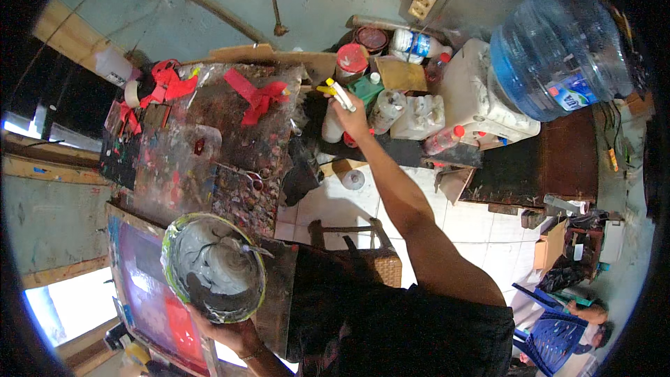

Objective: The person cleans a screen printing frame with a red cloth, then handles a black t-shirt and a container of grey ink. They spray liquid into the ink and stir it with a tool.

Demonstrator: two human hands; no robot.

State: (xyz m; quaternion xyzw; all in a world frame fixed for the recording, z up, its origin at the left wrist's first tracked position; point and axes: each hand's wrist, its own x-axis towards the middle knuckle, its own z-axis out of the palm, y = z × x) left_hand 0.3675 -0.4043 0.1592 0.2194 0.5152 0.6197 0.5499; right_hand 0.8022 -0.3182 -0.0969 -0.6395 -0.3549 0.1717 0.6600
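Observation:
My left hand [234, 334] is closed on the lower side of a round tub [166, 257], tilted so that its inside shows. Thick grey paste [227, 262] coats the tub's inside, and a thin stick or spatula [257, 250] crosses its right rim. With my right arm stretched far forward, my right hand [354, 124] grips a spray bottle [332, 129] with a yellow and white trigger head. This bottle is among other containers on the far bench; whether its base touches the bench I cannot tell.
Around the spray bottle stand a red-lidded tub [352, 59], a clear jug [388, 110] and a white canister [422, 117]. A large blue water bottle [558, 52] lies farther right. Red cloth strips [257, 98] and scissors [257, 180] rest on the stained worktable [164, 192]. A stool [373, 262] stands below.

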